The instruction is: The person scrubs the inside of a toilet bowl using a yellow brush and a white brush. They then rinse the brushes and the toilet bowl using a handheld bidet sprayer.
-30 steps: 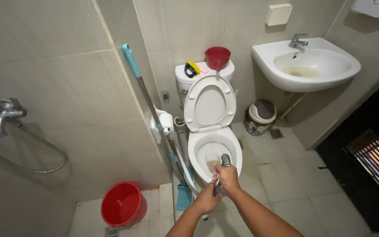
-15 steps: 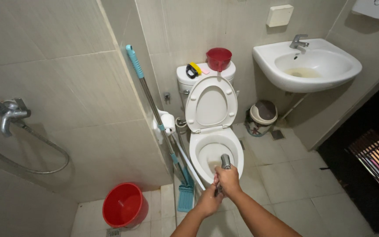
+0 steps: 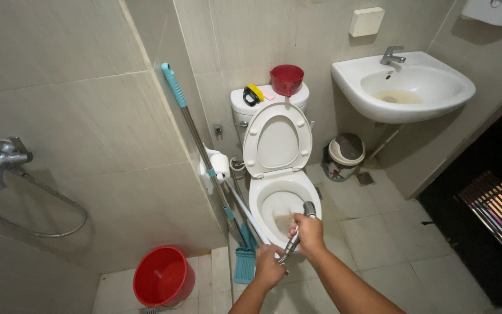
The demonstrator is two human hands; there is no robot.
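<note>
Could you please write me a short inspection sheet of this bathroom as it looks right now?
Surface: pale tiled floor, looks dull and stained.
Job's things: metal spray nozzle on its hose, aimed into the open toilet bowl; seat lid up.
Clutter: red bucket, teal-handled mop leaning on wall, small bin, red scoop on the cistern.
Grips: right hand closed on the nozzle; left hand closed on the hose.
Cables: shower hose hanging on left wall.
Surroundings: white sink, toilet roll.
</note>
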